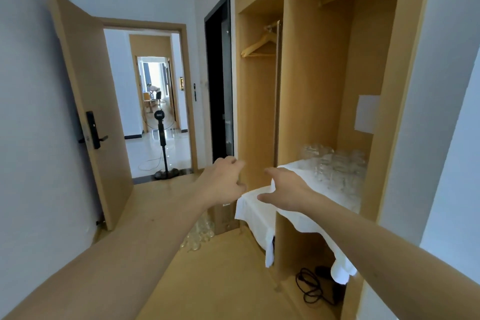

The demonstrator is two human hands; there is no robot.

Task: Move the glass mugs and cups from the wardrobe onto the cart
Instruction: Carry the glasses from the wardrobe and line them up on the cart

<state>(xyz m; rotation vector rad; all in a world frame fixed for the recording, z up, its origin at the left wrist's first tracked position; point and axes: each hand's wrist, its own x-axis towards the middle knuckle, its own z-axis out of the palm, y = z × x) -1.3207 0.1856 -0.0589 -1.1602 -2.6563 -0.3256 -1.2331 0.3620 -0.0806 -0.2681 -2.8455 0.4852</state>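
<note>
Both empty hands (255, 187) reach left of shelved glass mugs (337, 166).

Pretty even daylight overall, brightest through the open doorway (153, 101) down the hall, where the far room blows out white. Wide-angle lens bends the wardrobe (306, 86) edges. Glass mugs (335, 166) look smeary and soft, slight motion blur everywhere.

A wooden wardrobe shelf (298, 218) is draped with a white cloth (259, 205) that hangs over its front edge. On the cloth, toward the back right, stands a cluster of clear glasses (335, 166) (too blurred to count). More glasses (200, 235) sit low on the floor (220, 280).
</note>
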